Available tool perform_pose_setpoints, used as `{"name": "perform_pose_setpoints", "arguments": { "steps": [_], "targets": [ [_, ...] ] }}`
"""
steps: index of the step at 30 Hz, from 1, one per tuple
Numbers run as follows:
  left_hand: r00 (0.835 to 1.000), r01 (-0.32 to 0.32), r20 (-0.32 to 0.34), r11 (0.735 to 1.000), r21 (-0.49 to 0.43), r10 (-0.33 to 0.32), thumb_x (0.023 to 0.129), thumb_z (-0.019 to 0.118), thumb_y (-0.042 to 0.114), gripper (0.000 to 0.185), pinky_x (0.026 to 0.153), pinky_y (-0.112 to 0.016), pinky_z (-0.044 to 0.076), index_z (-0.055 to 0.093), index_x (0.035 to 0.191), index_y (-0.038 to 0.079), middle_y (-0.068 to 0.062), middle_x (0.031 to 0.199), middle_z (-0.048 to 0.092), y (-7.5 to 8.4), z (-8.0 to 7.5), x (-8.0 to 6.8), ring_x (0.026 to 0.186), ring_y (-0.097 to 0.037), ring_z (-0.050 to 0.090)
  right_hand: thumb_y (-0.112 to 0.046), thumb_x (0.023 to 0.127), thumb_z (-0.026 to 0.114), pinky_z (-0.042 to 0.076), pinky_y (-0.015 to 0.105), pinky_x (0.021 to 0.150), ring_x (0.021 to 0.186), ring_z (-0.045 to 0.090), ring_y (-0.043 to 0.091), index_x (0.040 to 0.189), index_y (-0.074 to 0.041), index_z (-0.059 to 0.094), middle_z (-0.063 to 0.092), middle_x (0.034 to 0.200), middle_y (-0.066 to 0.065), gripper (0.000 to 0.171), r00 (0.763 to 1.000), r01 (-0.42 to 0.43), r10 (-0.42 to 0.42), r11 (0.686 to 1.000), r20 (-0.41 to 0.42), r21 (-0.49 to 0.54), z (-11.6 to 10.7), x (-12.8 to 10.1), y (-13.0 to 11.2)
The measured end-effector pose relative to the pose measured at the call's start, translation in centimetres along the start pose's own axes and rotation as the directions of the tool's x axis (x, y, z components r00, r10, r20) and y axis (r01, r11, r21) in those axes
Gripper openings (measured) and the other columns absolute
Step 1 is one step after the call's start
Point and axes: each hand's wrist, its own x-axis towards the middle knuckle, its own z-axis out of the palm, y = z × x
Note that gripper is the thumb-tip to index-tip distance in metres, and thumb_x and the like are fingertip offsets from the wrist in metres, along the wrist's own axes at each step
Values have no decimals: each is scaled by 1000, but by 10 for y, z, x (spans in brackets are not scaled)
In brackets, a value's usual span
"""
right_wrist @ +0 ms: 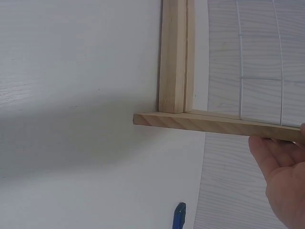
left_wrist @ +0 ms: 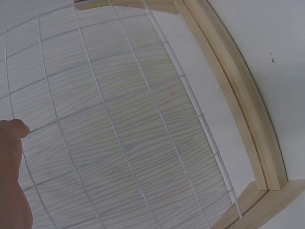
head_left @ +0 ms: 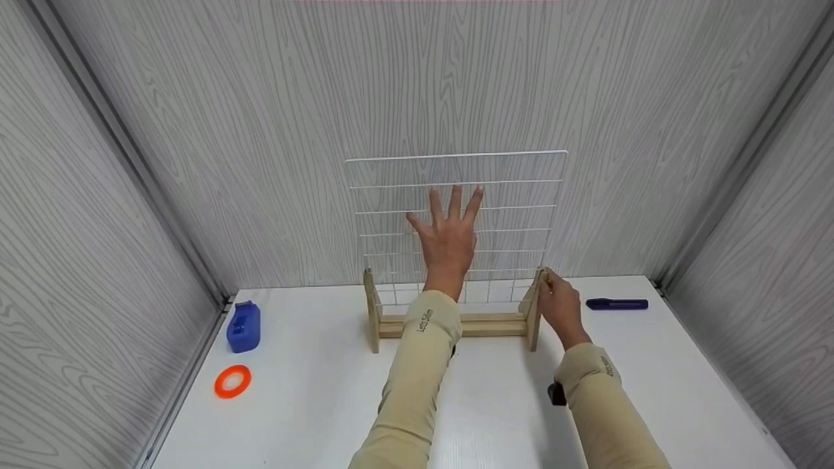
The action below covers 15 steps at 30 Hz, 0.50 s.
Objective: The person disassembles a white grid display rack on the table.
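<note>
At the far left of the white table (head_left: 326,404) lay a blue tape dispenser (head_left: 243,326), with an orange ring of tape (head_left: 232,382) just in front of it; both sat well apart from the hands.

In the middle stood the wire grid panel (head_left: 515,195), upright in its wooden stand (head_left: 488,324) close to the back wall. The left hand (head_left: 448,238) was raised flat against the grid, fingers straight and spread apart, holding nothing; the left wrist view showed only the edge of that hand against the wires. To the right, the right hand (head_left: 559,306) was on the top of the stand's right end piece (head_left: 534,316). Its fingers seemed curled over the wood, though the right wrist view showed only the palm edge just beneath the end piece, so the grip could not be told for certain.

Farther right, a dark blue marker (head_left: 616,303) lay near the back wall.

As a judgement, the chief risk was the panel tipping or lifting out of its slot: a push from the flat left hand high on the grid, with only one end of the stand steadied, could rock the whole frame backward or twist it.

No container was in view, and the grid itself carried nothing on its wires.
</note>
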Motion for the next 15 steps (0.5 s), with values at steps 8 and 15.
{"name": "perform_pose_setpoints", "arguments": {
  "steps": [8, 15],
  "targets": [
    [1000, -2, 7, 1000, -19, 2, 94, 70, 45, 83, 103, -75, 40, 21, 160, 45, 1, 167, 31, -3, -6, 4, 153, -38, 30, -15, 108, 41, 47, 59, 105, 127, 58, 48, 149, 6, 45, 62, 133, 32, 46, 1000, 19, -19, 1000, -2, -12, 0, -1, 0],
    [1000, 5, -19, 1000, -27, -5, 93, 70, 44, 81, 102, -76, 40, 24, 159, 45, 0, 166, 33, -4, -10, 7, 153, -39, 30, -15, 108, 42, 45, 59, 109, 130, 55, 47, 149, 4, 45, 60, 137, 30, 46, 1000, -3, 3, 1000, 3, -8, 0, 0, 1]
  ]
}}
